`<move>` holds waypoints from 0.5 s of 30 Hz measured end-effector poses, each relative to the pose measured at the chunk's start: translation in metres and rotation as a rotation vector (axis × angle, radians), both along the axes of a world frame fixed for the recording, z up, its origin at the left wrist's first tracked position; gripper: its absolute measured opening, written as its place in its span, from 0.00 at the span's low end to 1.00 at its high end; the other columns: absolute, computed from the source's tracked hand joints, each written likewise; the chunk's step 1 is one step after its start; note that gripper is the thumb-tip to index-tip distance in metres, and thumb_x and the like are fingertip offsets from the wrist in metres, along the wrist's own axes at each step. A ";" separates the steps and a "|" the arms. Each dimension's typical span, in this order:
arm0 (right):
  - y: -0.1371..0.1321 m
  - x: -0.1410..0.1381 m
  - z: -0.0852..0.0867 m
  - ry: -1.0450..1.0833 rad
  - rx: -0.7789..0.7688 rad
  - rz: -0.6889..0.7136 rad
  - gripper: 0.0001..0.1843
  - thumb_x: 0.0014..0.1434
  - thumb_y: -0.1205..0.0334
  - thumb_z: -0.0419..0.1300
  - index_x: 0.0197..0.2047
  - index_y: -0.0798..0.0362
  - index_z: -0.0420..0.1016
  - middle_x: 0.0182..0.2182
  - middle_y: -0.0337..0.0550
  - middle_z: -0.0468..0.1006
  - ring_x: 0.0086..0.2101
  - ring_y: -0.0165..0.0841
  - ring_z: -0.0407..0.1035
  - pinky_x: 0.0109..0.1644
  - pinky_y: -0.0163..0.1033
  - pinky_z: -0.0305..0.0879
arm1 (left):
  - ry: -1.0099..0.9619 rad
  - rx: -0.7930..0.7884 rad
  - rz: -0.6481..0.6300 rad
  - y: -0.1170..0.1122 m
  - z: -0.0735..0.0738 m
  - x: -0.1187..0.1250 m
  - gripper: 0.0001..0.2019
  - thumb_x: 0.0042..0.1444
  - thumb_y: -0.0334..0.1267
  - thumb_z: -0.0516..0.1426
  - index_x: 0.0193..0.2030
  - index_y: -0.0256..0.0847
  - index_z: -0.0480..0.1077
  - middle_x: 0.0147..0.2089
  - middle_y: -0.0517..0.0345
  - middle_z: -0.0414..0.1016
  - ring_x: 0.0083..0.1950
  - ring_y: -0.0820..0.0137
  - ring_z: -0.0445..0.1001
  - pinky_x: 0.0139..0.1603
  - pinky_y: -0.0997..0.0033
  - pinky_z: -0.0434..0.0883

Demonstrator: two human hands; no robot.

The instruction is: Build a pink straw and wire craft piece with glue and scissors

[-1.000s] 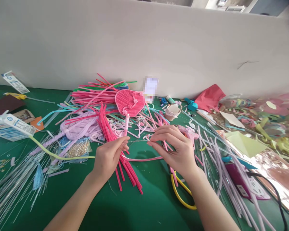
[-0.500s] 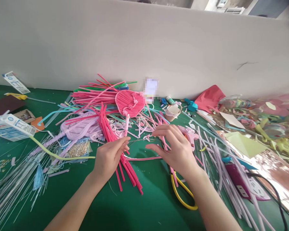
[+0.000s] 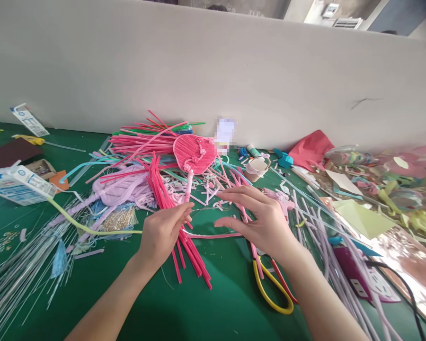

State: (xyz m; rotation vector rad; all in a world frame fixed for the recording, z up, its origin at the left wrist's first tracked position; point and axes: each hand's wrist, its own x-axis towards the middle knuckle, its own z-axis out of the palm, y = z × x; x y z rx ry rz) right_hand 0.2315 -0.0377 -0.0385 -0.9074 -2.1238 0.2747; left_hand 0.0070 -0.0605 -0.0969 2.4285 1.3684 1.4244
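Observation:
My left hand (image 3: 162, 233) is closed in a pinch above a bundle of pink-red pipe cleaners (image 3: 195, 258). From its fingertips a thin wire (image 3: 209, 209) runs right towards my other hand. My right hand (image 3: 257, 215) is held with thumb and fingers apart, and I see nothing gripped in it. Below the wire, a single pink pipe cleaner (image 3: 213, 235) stretches between the hands. Beyond them lies a heart-shaped pink fan (image 3: 194, 154) of pipe cleaners with small flowers, its wrapped handle pointing at my left hand. Yellow-and-red-handled scissors (image 3: 275, 298) lie beneath my right wrist, partly hidden.
A lilac pipe-cleaner piece (image 3: 122, 184), silvery stems (image 3: 24, 265) and a milk carton (image 3: 17, 184) are on the left. Right are a paper cup (image 3: 256, 169), a pink glue gun (image 3: 284, 201), a purple power strip (image 3: 355, 272) and paper scraps. A pale partition (image 3: 163, 66) stands behind.
The view has shifted slightly, so the table's things sit a little lower and further right. More of the scissors' red handle shows. Both hands keep nearly the same pose.

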 end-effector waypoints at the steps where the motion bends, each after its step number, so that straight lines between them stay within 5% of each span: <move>1: 0.000 0.000 0.000 -0.006 0.026 -0.003 0.19 0.53 0.56 0.71 0.48 0.49 0.78 0.44 0.47 0.82 0.43 0.40 0.76 0.48 0.47 0.73 | 0.001 0.003 -0.003 0.000 0.000 0.000 0.12 0.66 0.31 0.52 0.51 0.40 0.74 0.32 0.58 0.83 0.32 0.71 0.83 0.39 0.75 0.79; 10: 0.006 -0.006 -0.003 -0.011 0.193 0.058 0.03 0.60 0.65 0.65 0.38 0.47 0.79 0.33 0.40 0.83 0.38 0.37 0.75 0.43 0.46 0.71 | 0.009 0.022 -0.002 0.000 -0.001 0.000 0.11 0.66 0.31 0.52 0.51 0.39 0.74 0.31 0.58 0.83 0.32 0.71 0.82 0.37 0.76 0.78; 15: 0.004 -0.006 -0.004 -0.080 0.186 0.023 0.17 0.56 0.56 0.69 0.48 0.48 0.78 0.44 0.45 0.83 0.44 0.41 0.75 0.48 0.50 0.69 | 0.024 0.015 0.011 0.000 -0.003 0.000 0.12 0.66 0.32 0.52 0.52 0.40 0.73 0.31 0.58 0.83 0.32 0.71 0.82 0.37 0.74 0.78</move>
